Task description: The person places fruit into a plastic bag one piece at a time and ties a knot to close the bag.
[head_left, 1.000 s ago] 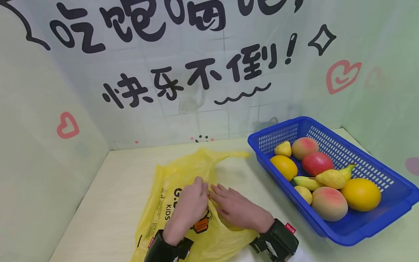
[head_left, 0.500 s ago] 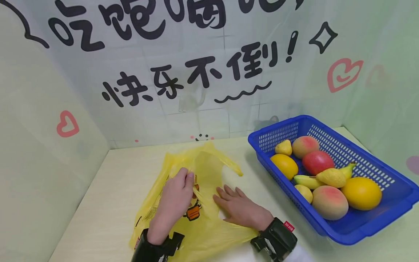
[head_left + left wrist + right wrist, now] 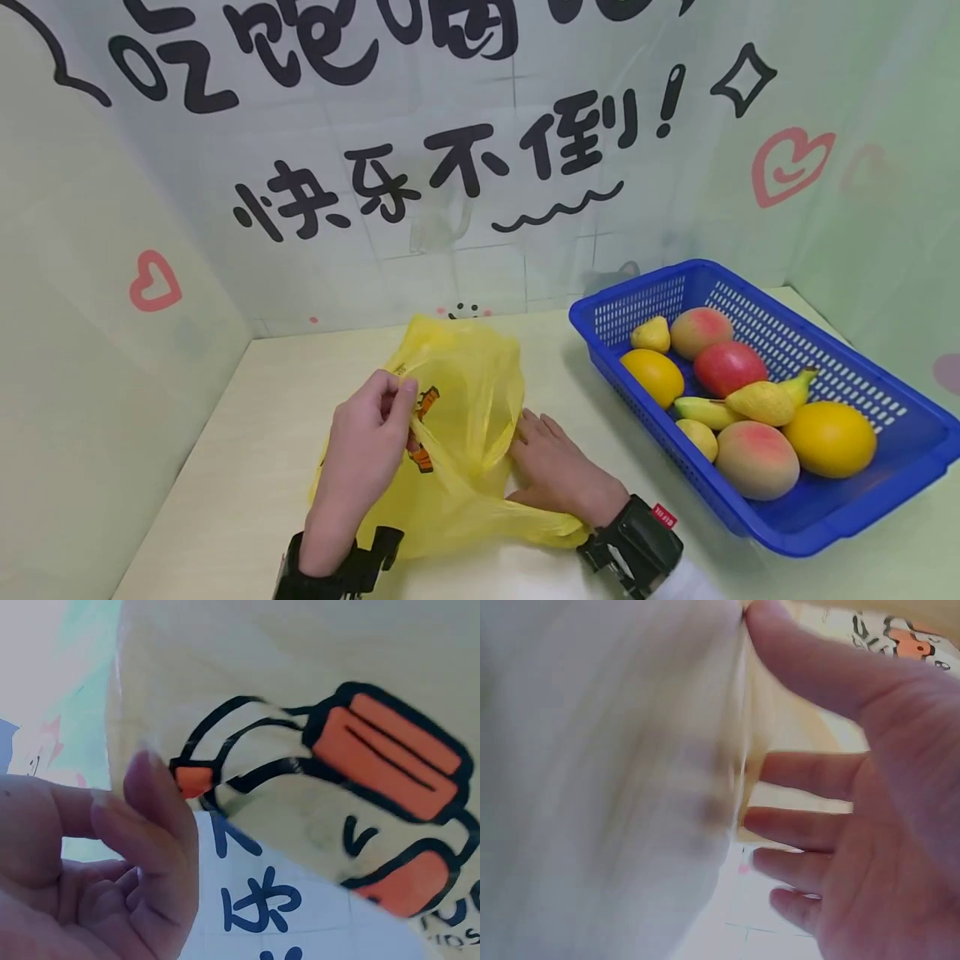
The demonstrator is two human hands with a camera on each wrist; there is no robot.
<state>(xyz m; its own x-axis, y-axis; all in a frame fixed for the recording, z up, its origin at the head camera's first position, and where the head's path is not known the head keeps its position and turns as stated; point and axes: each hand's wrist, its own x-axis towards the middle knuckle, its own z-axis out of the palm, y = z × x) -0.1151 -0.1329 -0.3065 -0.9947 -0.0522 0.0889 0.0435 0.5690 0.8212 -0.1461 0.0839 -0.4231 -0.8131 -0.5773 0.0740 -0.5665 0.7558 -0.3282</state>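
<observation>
A yellow plastic carrier bag with an orange and black print lies in the middle of the table. My left hand pinches the edge of the bag's opening between thumb and fingertips and lifts it, so the mouth gapes. In the left wrist view, the thumb and index finger meet at the bag's film. On the bag's right side is my right hand, its fingers stretched out and fingertips at the film. The right wrist view shows those straight, spread fingers against the bag's sheet.
To the right stands a blue perforated basket holding fruit: peaches, yellow round fruit, a red fruit, a banana and small pears. A printed backdrop hangs behind the table.
My left hand has moved left and slightly up, pulling the bag's edge and widening its mouth. The bag's far end has bunched up. My right hand has shifted slightly right.
</observation>
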